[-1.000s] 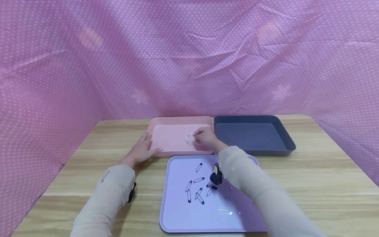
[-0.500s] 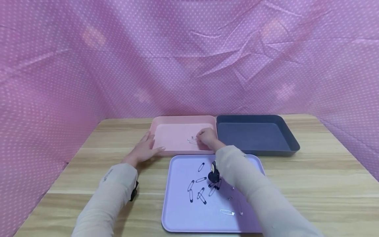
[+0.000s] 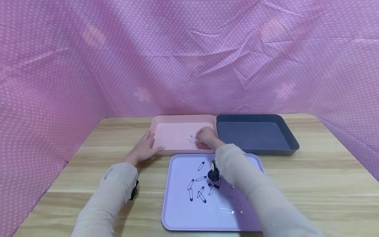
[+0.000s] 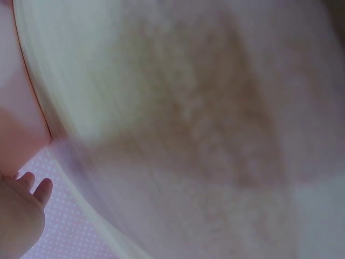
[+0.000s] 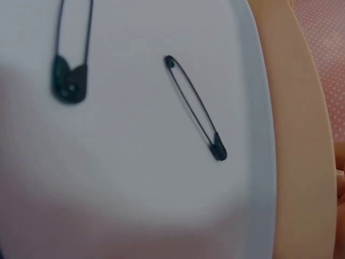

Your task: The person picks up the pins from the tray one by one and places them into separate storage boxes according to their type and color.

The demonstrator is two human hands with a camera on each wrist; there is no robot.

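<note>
Inside the pink tray [image 3: 170, 130], my right hand [image 3: 207, 136] is low over the floor with fingers curled, pinching a silver safety pin [image 3: 192, 136]. Several other silver safety pins [image 3: 190, 140] lie right beside its fingertips. My left hand [image 3: 144, 148] rests with spread, straight fingers on the pink tray's left front corner, thumb along the front rim. Black safety pins [image 3: 202, 196] are scattered on the lilac tray [image 3: 183, 217], nearer the body. A silver safety pin [image 3: 227, 211] lies there too, with a few more partly shaded by my right forearm. In the right wrist view a black safety pin [image 5: 197, 108] shows close up.
A dark blue tray [image 3: 251, 135] stands against the pink tray's right side. All three trays sit on a wooden table [image 3: 319, 171]. A pink dotted cloth [image 3: 189, 65] hangs behind and at both sides. My right sleeve [image 3: 251, 184] crosses over the lilac tray.
My right hand has lowered slightly at the same spot in the pink tray, and the silver safety pin at its fingertips now lies along the others. The left hand stays put.
</note>
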